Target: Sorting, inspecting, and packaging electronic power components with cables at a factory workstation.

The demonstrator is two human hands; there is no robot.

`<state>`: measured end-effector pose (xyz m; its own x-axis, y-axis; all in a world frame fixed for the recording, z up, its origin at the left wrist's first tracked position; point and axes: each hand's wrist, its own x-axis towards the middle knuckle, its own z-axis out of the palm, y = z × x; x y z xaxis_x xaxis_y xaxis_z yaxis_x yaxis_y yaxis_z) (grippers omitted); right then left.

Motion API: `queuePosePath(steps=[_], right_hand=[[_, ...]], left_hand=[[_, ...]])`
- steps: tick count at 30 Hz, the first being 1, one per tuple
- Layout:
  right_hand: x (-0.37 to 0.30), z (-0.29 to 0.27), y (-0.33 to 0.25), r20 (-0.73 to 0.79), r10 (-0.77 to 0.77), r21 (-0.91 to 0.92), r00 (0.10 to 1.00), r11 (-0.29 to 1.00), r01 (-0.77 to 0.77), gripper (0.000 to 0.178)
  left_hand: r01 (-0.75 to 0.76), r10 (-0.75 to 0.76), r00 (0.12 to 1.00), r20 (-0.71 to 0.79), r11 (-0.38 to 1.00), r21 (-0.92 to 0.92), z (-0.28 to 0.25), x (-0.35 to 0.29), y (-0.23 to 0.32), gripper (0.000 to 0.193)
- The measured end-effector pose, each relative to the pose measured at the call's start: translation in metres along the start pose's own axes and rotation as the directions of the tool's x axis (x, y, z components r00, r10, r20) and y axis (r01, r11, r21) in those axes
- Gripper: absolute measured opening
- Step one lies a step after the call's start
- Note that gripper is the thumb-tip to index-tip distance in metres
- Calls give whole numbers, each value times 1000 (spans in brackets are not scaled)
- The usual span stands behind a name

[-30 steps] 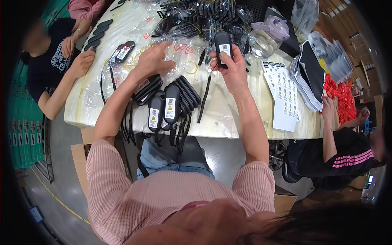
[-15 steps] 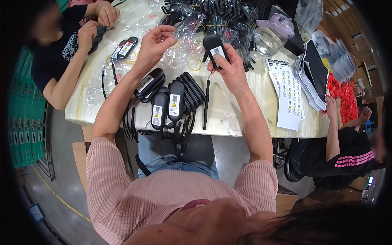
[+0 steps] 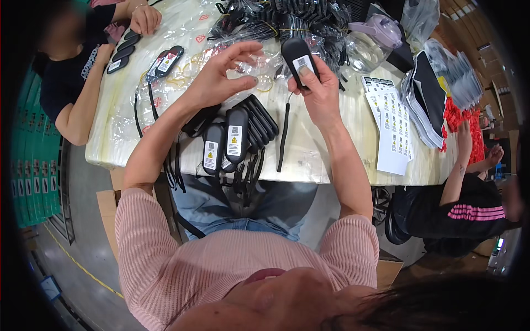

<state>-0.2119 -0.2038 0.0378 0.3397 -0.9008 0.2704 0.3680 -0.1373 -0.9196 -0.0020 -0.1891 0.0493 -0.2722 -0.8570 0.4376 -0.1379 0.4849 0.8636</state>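
Note:
In my right hand [image 3: 320, 91] is a black oblong handheld device [image 3: 292, 52] with a white label, its wrist strap [image 3: 285, 135] hanging down to the table. The thumb lies over the lower part of that label. My left hand [image 3: 223, 77] hovers to the left of it, fingers spread and curved with nothing between them. Below both hands, at the table's near edge, several similar labelled black devices [image 3: 236, 132] lie in an overlapping pile. Their straps [image 3: 251, 176] dangle over the edge. The left forearm covers part of the pile.
Bagged black devices [image 3: 301, 19] heap up at the far side, beside a clear jug with a lilac lid [image 3: 378, 33]. Label sheets [image 3: 393, 132] lie right, near stacked papers [image 3: 422, 99]. Two labelled devices [image 3: 168, 62] rest left. Co-workers sit at both sides.
My left hand has moved slightly right and down, its fingers spreading wider. My right hand has shifted a little right with the device. The left co-worker's hand has drawn back, showing several devices.

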Motion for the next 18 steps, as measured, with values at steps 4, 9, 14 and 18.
queuePosePath(steps=[4,9,14,18], right_hand=[[3,-1,-6,-30,-43,25,999,999,44,27],[-1,-1,-6,-81,-58,7,995,998,58,26],[0,0,-4,-41,-66,-49,997,997,64,26],[-2,6,-3,-33,-58,-69,998,996,56,27]], left_hand=[[243,-207,964,168,941,-237,-7,2,-1,42],[342,-296,936,191,893,-291,-7,0,-5,32],[364,-323,929,178,881,-301,-11,0,-18,28],[318,-275,944,185,910,-268,-14,-1,-19,25]])
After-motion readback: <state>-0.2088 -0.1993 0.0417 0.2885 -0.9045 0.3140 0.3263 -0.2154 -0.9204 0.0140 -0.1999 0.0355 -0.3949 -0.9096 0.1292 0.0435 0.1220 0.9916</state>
